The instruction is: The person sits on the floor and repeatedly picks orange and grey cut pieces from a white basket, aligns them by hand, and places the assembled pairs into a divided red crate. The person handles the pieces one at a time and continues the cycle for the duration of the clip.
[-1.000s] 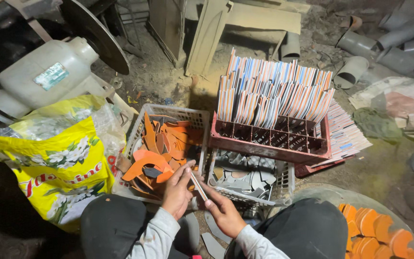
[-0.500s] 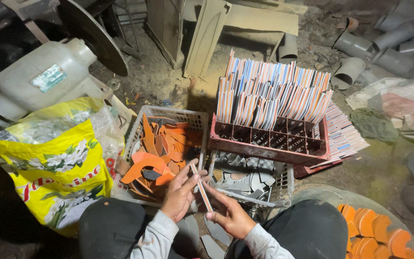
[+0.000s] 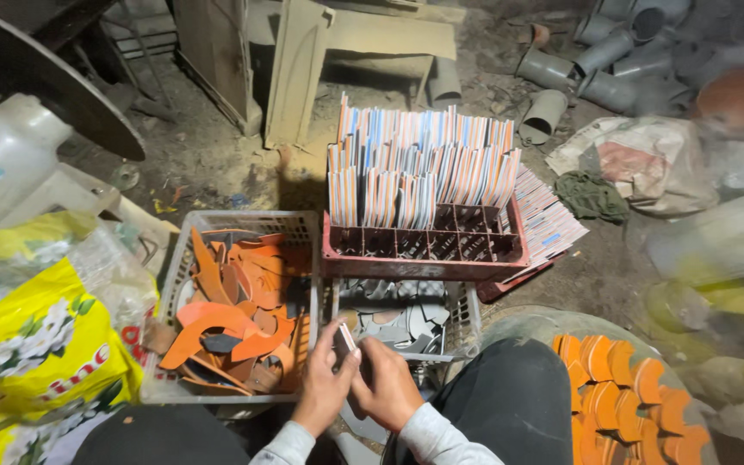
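My left hand [image 3: 325, 387] and my right hand [image 3: 387, 385] are pressed together low in the head view, both gripping a small flat card-like piece [image 3: 345, 337] that stands upright between them. They hover over the near edge of a white crate of grey cut pieces [image 3: 467, 314]. To the left is a white crate [image 3: 184, 258] full of orange curved offcuts [image 3: 234, 310]. Behind the grey crate sits a red divided crate [image 3: 424, 256] packed with upright striped flat pieces [image 3: 424, 172].
A yellow printed bag [image 3: 36, 362] lies at left beside a grey machine with a dark disc [image 3: 53, 86]. Stacked orange curved pieces [image 3: 622, 396] sit at lower right. Grey pipe sections [image 3: 596, 60], a wooden frame [image 3: 294, 69] and rags [image 3: 639, 164] litter the dirt floor.
The long flat strip held at an angle between my hands has come upright and closer in. Both hands have closed together around it, and the camera has tipped down toward the crates.
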